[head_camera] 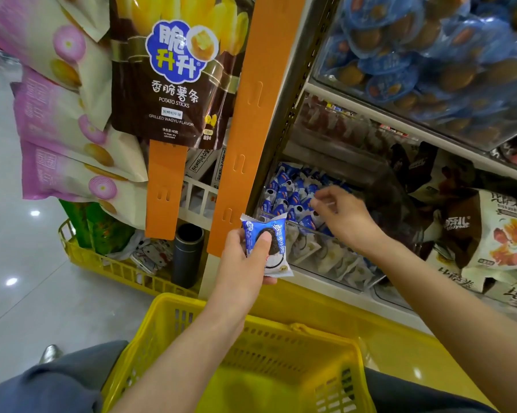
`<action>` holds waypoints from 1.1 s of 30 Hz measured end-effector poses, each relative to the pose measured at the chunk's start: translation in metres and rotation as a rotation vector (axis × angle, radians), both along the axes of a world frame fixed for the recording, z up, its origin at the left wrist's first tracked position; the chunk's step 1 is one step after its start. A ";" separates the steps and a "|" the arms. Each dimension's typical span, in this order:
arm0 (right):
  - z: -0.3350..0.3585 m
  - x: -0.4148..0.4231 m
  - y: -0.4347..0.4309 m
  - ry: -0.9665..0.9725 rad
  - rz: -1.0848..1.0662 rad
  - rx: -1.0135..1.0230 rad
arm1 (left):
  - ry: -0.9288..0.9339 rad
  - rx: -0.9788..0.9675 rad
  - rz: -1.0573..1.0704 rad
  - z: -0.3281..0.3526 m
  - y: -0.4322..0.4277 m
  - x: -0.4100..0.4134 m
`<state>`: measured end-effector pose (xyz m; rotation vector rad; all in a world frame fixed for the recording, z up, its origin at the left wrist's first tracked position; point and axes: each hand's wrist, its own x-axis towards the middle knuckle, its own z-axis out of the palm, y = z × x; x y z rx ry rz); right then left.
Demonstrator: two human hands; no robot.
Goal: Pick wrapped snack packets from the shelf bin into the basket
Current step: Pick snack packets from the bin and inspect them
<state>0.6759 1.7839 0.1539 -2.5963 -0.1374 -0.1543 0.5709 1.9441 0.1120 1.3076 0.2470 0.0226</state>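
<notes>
My left hand [242, 263] grips a blue and white wrapped snack packet [266, 242] showing a dark sandwich cookie, held just in front of the shelf bin and above the yellow basket [191, 317]. My right hand [342, 217] reaches into the clear shelf bin [319, 234], its fingers bent over the heap of same blue and white packets [290, 192]. Whether those fingers pinch a packet cannot be told. The basket sits on my lap and looks empty inside.
An orange hanging strip [251, 114] with potato stick bags [173, 76] flanks the bin on the left. Brown and white snack bags [489, 234] lie to the right. Blue cups [424, 55] fill the upper shelf. Another yellow basket [102, 263] stands on the floor.
</notes>
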 end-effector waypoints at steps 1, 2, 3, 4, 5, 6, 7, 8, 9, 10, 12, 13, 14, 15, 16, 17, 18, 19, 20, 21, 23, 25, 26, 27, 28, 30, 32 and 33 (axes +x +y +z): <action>0.001 -0.013 0.003 -0.124 0.032 0.070 | 0.006 0.005 -0.011 -0.001 0.000 -0.001; 0.000 -0.027 0.006 -0.188 0.068 0.169 | 0.014 0.012 -0.025 -0.002 0.000 -0.003; -0.002 -0.041 0.008 -0.186 0.103 0.281 | 0.024 0.023 -0.044 -0.004 -0.001 -0.004; -0.006 -0.055 0.010 -0.140 0.130 0.372 | 0.035 0.041 -0.068 -0.005 -0.002 -0.006; -0.011 -0.068 0.011 -0.069 0.152 0.419 | 0.045 0.067 -0.100 -0.007 -0.003 -0.008; -0.018 -0.079 0.012 0.006 0.170 0.433 | 0.048 0.092 -0.139 -0.010 -0.005 -0.010; -0.025 -0.087 0.013 0.074 0.178 0.446 | 0.045 0.109 -0.182 -0.012 -0.007 -0.013; -0.031 -0.092 0.012 0.127 0.173 0.473 | 0.040 0.121 -0.225 -0.014 -0.010 -0.015; -0.037 -0.096 0.011 0.167 0.157 0.522 | 0.036 0.131 -0.263 -0.017 -0.012 -0.018; -0.041 -0.097 0.008 0.209 0.135 0.590 | 0.030 0.142 -0.293 -0.020 -0.014 -0.020; -0.049 -0.100 0.002 0.335 0.078 0.750 | 0.016 0.176 -0.338 -0.026 -0.016 -0.022; -0.053 -0.101 0.000 0.400 0.049 0.820 | 0.011 0.207 -0.351 -0.029 -0.018 -0.022; -0.057 -0.103 -0.002 0.447 0.026 0.868 | 0.006 0.244 -0.358 -0.032 -0.019 -0.022; -0.061 -0.103 -0.003 0.470 0.010 0.893 | 0.003 0.277 -0.362 -0.034 -0.021 -0.022; -0.064 -0.104 -0.003 0.474 -0.002 0.902 | 0.002 0.293 -0.357 -0.036 -0.022 -0.022; -0.068 -0.104 -0.002 0.467 -0.011 0.906 | 0.000 0.290 -0.343 -0.038 -0.024 -0.022; -0.070 -0.104 -0.001 0.452 -0.016 0.903 | -0.002 0.276 -0.319 -0.040 -0.025 -0.022; -0.073 -0.104 -0.001 0.428 -0.013 0.895 | -0.002 0.266 -0.288 -0.041 -0.026 -0.022; -0.074 -0.104 0.000 0.399 0.001 0.882 | -0.001 0.270 -0.253 -0.042 -0.025 -0.021; -0.076 -0.104 0.001 0.367 0.023 0.864 | -0.003 0.286 -0.218 -0.043 -0.025 -0.020; -0.078 -0.105 0.001 0.280 0.084 0.761 | -0.014 0.319 -0.163 -0.046 -0.023 -0.018; -0.079 -0.109 0.002 0.142 0.156 0.551 | -0.008 0.326 -0.140 -0.048 -0.022 -0.018; -0.079 -0.111 0.002 0.062 0.191 0.446 | 0.003 0.325 -0.141 -0.049 -0.021 -0.018; -0.078 -0.113 0.001 -0.025 0.229 0.343 | 0.017 0.323 -0.147 -0.049 -0.022 -0.019; -0.078 -0.116 0.000 -0.110 0.268 0.244 | 0.029 0.317 -0.155 -0.050 -0.022 -0.020; -0.076 -0.118 -0.003 -0.220 0.336 0.101 | 0.043 0.295 -0.166 -0.050 -0.022 -0.021; -0.074 -0.118 -0.004 -0.250 0.350 0.078 | 0.054 0.275 -0.178 -0.047 -0.021 -0.022; -0.074 -0.118 -0.003 -0.238 0.328 0.127 | 0.064 0.259 -0.192 -0.046 -0.021 -0.022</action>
